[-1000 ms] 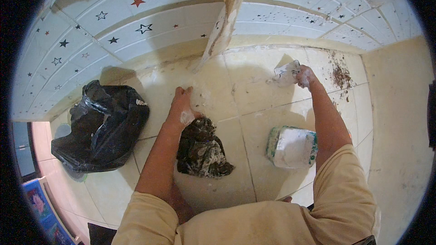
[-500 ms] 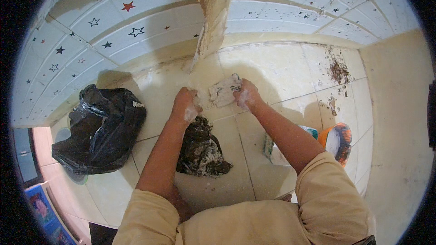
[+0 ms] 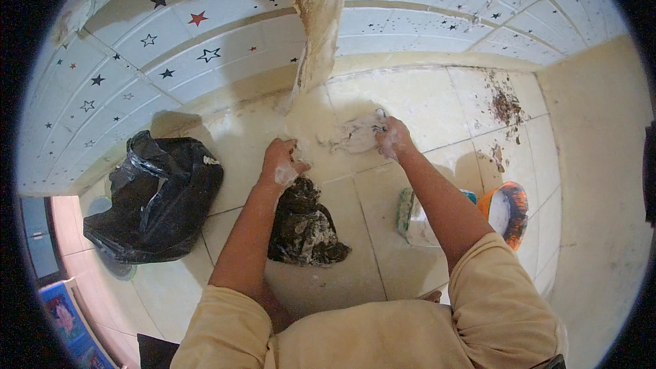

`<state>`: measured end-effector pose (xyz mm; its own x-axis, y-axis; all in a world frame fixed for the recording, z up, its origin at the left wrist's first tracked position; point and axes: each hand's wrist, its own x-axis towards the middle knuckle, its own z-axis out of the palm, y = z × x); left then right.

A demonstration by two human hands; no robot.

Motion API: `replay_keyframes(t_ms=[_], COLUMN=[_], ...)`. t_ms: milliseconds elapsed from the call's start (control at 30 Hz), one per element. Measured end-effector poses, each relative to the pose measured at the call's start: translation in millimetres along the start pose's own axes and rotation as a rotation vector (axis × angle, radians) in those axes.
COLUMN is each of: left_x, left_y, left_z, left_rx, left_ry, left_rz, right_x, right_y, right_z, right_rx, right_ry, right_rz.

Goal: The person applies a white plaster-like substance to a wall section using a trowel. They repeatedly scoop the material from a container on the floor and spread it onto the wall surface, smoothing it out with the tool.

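Note:
My right hand (image 3: pixel 394 139) grips a crumpled whitish rag (image 3: pixel 359 132) with dark markings, held low against the tiled floor and blurred by motion. My left hand (image 3: pixel 281 162) is half curled, thumb and fingers apart, with white residue on its skin and wrist. Just below it lies a crumpled black plastic bag (image 3: pixel 307 225) smeared with white paste. Between my two hands the floor looks wet and whitish.
A larger black plastic bag (image 3: pixel 174 198) sits at the left. Past my right forearm stand a clear tub (image 3: pixel 418 222) and an orange-rimmed container (image 3: pixel 514 212) with white contents. Brown debris (image 3: pixel 506 106) is scattered at the far right. Star-patterned wall panels (image 3: pixel 205 27) and a stained corner post (image 3: pixel 318 20) rise ahead.
My right hand has slid the rag to the right along the floor. The fingers of my left hand have spread a little; that hand has barely moved.

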<state>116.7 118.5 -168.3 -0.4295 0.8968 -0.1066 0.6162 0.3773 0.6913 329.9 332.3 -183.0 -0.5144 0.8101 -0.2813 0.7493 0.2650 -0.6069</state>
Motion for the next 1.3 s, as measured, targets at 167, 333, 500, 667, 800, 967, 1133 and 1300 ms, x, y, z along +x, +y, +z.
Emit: replay_keyframes(t_ms=[167, 333, 500, 667, 800, 967, 1133, 1300], left_x=[-0.4, -1.9, -4.9, -1.1, 5.8, 2.5, -5.1, -18.1], left_y=[4.7, 10.6, 6.3, -7.9, 25.8, 55.7, -38.6, -20.5], left_z=[1.7, -3.4, -2.0, 0.5, -25.8, -72.4, -40.8, -34.1], left_rx=[-0.032, -0.081, -0.037, 0.15, 0.197, -0.346, 0.511, 0.478], left_ry=[0.028, 0.01, 0.02, 0.061, 0.076, 0.196, 0.135, -0.025], left_rz=[-0.007, -0.039, -0.013, 0.189, 0.267, 0.057, 0.11, 0.103], right_x=[-4.6, -40.5, -55.2, -49.3, -37.9, -50.4, -12.9, -8.2], right_y=[5.5, -57.1, -75.9, -54.4, -34.7, -55.1, -1.7, 124.0], right_z=[28.4, 57.5, 68.6, 102.9, 116.1, 31.3, -97.8, -171.8], right_rx=[-0.006, -0.01, 0.069, 0.2, 0.843, 1.096, 0.358, 0.427], right_ry=[0.072, 0.083, 0.078, -0.01, -0.355, -0.405, -0.309, -0.186], right_rz=[-0.089, -0.13, -0.047, -0.071, 0.257, 0.355, 0.244, 0.456])
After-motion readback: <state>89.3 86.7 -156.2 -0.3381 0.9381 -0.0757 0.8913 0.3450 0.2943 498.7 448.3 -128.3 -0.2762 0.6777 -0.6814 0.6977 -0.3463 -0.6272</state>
